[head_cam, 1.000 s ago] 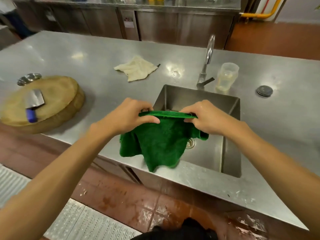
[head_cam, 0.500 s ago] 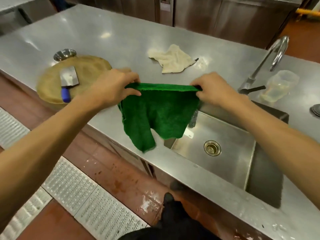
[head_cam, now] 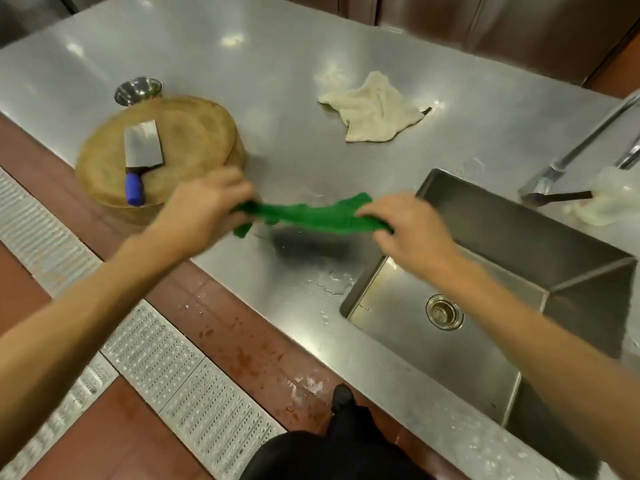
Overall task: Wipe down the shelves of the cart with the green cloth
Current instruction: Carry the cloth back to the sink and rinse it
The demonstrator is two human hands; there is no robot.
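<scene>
A: Grip status?
B: Both hands are closed on the green terry cloth [head_cam: 311, 216]. The left hand [head_cam: 204, 202] has its fingers curled round one end; the right hand [head_cam: 405, 230] clamps the other. Motion blur softens the finger detail, but neither end hangs free.

A: Where is the cloth itself?
B: Strung between the two grips as a narrow, rumpled band, clear of the brushed-steel counter [head_cam: 242, 57]. A dark shadow lies directly under it. A short tail droops below the left grip.

A: Why held like that?
B: My reading: pulled taut end to end to straighten it or fold it into a pad for wiping. Over the counter rather than the floor, any drips land on steel. A small puddle [head_cam: 334, 282] sits body-side of the right grip.

A: Surroundings?
B: Under and beyond the right grip, a rectangular steel sink basin [head_cam: 519, 230]. Just outboard of the left grip, a round wooden chopping block [head_cam: 194, 133] with a steel cleaver with blue handle [head_cam: 142, 150] lying flat on it. Well beyond the band, farther across the counter, a crumpled cream rag [head_cam: 374, 109].

A: The cart?
B: Not in view. No shelf shows, so I judge this as preparation, with the wiping not yet begun.
</scene>
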